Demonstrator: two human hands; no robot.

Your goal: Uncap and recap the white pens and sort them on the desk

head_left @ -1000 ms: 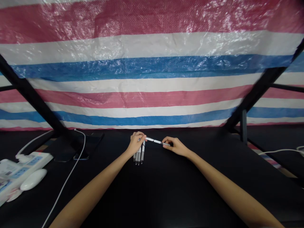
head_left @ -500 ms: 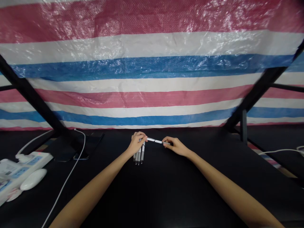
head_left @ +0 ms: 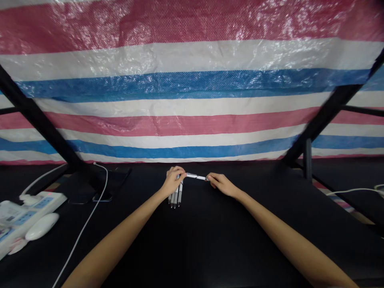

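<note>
My left hand sits near the far edge of the black table top, its fingers closed around a bundle of several grey-and-white pens. The pen tips point down toward me below the hand. A slim white pen lies crosswise, one end at my left fingers. My right hand pinches its other end between thumb and fingertips. The two hands are close together, joined only by this pen.
A white power strip with plugs and a white mouse lie at the left, beside a white cable and a dark phone. A striped tarpaulin and black frame bars stand behind the table.
My right hand has moved left toward my left hand, and less of the white pen now shows between them. My left hand and the bundle have stayed in place.
</note>
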